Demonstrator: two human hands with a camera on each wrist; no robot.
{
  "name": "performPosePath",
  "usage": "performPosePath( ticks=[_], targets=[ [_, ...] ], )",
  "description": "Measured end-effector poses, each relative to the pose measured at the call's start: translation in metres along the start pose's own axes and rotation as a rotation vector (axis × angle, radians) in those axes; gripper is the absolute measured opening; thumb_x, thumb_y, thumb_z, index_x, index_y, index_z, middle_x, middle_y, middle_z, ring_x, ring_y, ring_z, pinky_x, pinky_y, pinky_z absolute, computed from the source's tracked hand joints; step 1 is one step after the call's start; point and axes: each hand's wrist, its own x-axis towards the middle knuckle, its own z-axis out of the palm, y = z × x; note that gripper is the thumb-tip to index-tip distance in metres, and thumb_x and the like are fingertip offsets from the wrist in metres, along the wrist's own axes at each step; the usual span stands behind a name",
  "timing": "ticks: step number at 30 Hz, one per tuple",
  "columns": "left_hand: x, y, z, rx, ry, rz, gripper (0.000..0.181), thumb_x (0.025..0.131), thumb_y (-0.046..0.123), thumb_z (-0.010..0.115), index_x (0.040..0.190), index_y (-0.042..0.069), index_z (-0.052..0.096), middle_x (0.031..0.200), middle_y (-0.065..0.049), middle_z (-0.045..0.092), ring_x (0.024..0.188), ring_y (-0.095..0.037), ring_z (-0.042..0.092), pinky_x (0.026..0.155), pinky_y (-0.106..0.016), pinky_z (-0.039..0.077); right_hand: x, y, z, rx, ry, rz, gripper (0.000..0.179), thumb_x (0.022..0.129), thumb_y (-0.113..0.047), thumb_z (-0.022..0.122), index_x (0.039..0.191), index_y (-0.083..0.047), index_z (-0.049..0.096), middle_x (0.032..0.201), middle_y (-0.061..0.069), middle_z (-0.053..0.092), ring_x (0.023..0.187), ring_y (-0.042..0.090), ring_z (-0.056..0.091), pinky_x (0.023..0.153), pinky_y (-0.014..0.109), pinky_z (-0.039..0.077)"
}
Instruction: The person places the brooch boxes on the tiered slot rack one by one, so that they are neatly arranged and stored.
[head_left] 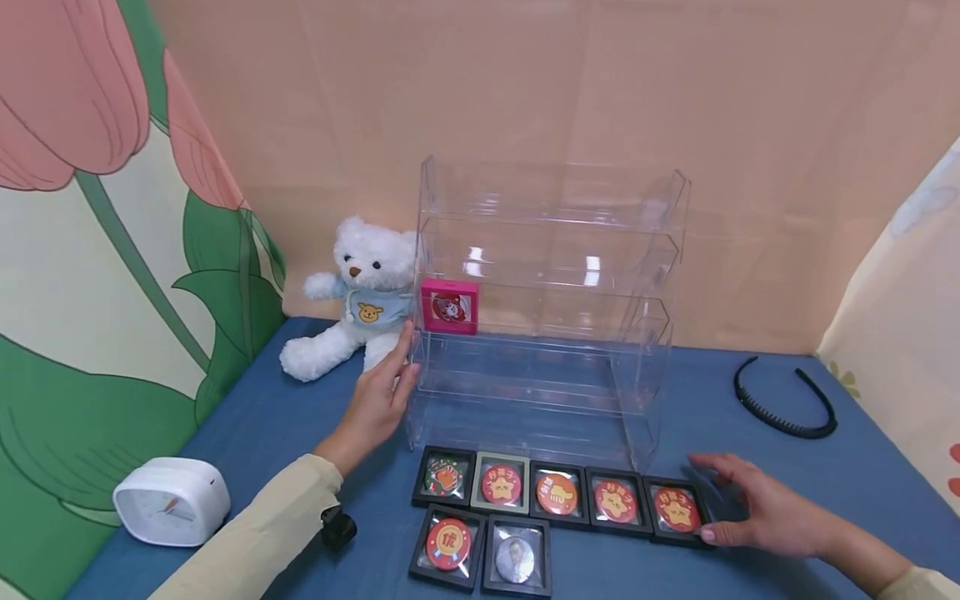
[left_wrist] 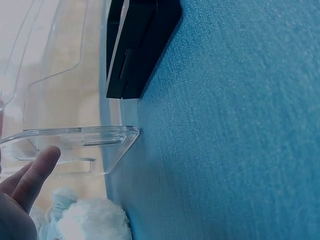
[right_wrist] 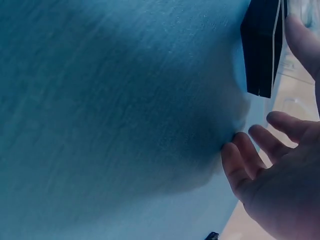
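Observation:
My left hand touches the left side of a clear acrylic tiered display rack, fingers extended along its edge. On one tier of that rack, at the left end, stands a pink framed badge. At the rack's front lie several badges in square cases, most of them black and one light-rimmed. Beside the row's right end is my right hand, its thumb at the edge of the black-cased red badge. Its other fingers are spread apart from the case in the right wrist view.
A white teddy bear sits left of the rack. The white clock stands at the table's left front, and a black headband lies at the right. Two more cased badges, one red and one silvery, form a front row.

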Motion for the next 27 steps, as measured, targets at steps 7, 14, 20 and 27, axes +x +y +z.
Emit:
performPosePath(
  ticks=[7,14,20,27],
  targets=[
    [-0.0001,-0.0005,-0.0002,0.004,0.007,0.007,0.064,0.096,0.009,0.055,0.151,0.011,0.023,0.143,-0.011,0.042,0.113,-0.029,0.056,0.088,-0.043,0.048,0.0038,-0.0001,0.0001,-0.067,-0.005,-0.003,0.073,0.078,-0.038,0.077,0.134,-0.001,0.049,0.13,0.023,0.048,0.113,0.045,0.04,0.081,0.067,0.039],
    [0.0012,0.0003,0.0008,-0.01,0.003,0.009,0.063,0.097,0.008,0.054,0.151,0.011,0.023,0.144,-0.011,0.042,0.113,-0.029,0.056,0.087,-0.042,0.049,0.0036,0.002,0.0015,-0.092,0.013,-0.023,0.061,0.078,-0.039,0.077,0.126,-0.005,0.059,0.13,0.02,0.048,0.112,0.042,0.039,0.08,0.065,0.04],
    [-0.0002,0.0006,0.0009,-0.014,-0.002,-0.003,0.064,0.096,0.007,0.055,0.151,0.01,0.022,0.144,-0.011,0.042,0.116,-0.029,0.054,0.086,-0.042,0.049,0.0017,0.0014,0.0043,-0.085,0.051,0.002,0.055,0.075,-0.042,0.078,0.119,-0.012,0.062,0.128,0.017,0.05,0.112,0.041,0.041,0.081,0.066,0.039],
    [-0.0021,-0.0017,0.0019,-0.002,0.015,0.015,0.064,0.096,0.007,0.056,0.151,0.011,0.023,0.142,-0.012,0.044,0.109,-0.029,0.059,0.082,-0.041,0.051,-0.001,-0.0006,0.0075,-0.035,0.068,0.009,0.059,0.071,-0.039,0.082,0.115,-0.007,0.058,0.114,0.011,0.056,0.097,0.03,0.053,0.072,0.047,0.05]
  ],
)
